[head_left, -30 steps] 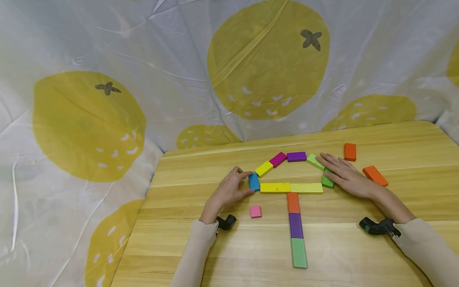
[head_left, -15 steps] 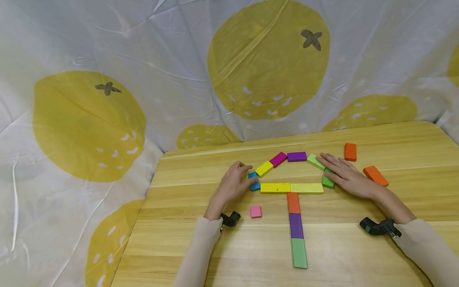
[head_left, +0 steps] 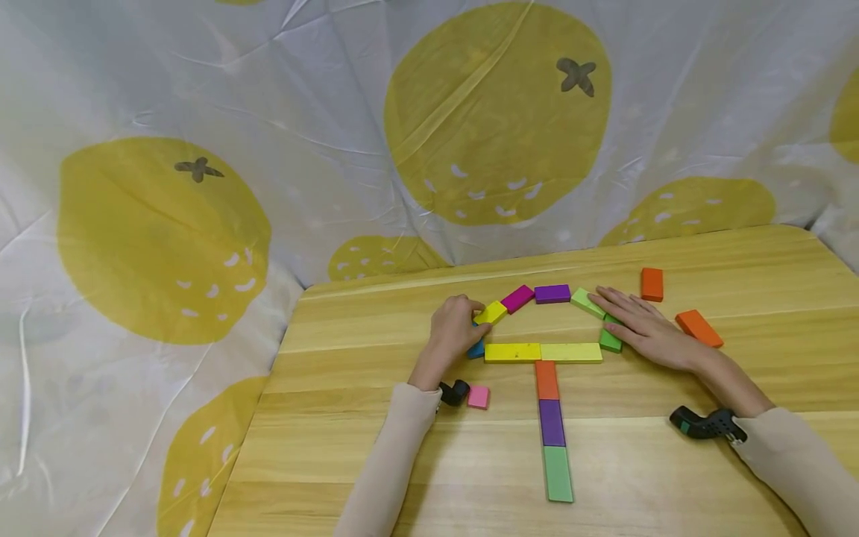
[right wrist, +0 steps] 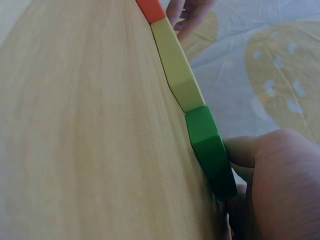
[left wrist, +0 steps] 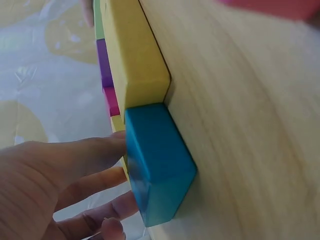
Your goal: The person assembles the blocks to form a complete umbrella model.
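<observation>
My left hand (head_left: 455, 328) pinches the near end of a yellow block (head_left: 494, 311) with thumb and fingertips. Just below it lies a blue block (left wrist: 160, 150), partly hidden by that hand in the head view. My right hand (head_left: 640, 328) has its fingers stretched flat, touching a light green block (head_left: 586, 302), while its thumb rests at a green block (right wrist: 210, 150). Between these, a magenta block (head_left: 518, 299) and a purple block (head_left: 552, 294) continue the arch. Under the arch runs a row of a long yellow block (head_left: 513, 353) and a pale yellow block (head_left: 570, 353).
A stem of orange-red (head_left: 546, 380), purple and pale green (head_left: 558, 474) blocks extends toward me. A small pink block (head_left: 479, 397) lies beside my left wrist camera. Two orange blocks, one upper (head_left: 652, 285) and one lower (head_left: 699, 329), sit right of the arch.
My left hand has let go of the blue block and moved up and right to the yellow block. My right hand stays in place. The view has shifted slightly.
</observation>
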`<state>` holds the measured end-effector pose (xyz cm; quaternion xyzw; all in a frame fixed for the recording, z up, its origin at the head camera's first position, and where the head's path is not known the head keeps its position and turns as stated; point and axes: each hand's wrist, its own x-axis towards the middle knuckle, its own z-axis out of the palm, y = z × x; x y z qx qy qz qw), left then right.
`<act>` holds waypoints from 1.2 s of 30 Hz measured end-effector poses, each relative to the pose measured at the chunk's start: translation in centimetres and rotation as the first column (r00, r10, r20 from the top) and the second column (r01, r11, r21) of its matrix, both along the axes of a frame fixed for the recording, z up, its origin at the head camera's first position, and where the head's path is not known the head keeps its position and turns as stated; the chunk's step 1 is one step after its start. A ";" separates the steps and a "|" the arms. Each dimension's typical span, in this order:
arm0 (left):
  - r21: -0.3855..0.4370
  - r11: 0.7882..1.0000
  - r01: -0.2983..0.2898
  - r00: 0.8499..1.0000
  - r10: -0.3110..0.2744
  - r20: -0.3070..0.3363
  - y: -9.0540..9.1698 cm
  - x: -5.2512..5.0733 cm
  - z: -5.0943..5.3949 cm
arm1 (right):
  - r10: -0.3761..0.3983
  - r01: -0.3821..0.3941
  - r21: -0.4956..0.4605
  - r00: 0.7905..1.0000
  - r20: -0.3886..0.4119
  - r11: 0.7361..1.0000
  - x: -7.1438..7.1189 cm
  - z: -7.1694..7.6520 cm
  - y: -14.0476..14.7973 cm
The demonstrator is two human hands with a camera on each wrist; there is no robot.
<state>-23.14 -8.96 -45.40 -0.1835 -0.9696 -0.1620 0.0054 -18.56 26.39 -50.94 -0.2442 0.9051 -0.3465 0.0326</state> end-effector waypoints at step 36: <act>-0.191 0.976 0.107 0.994 -0.104 0.024 5.4 -4.1 1.1 | -0.002 0.002 -0.004 1.000 0.010 1.000 0.0 0.2 -0.1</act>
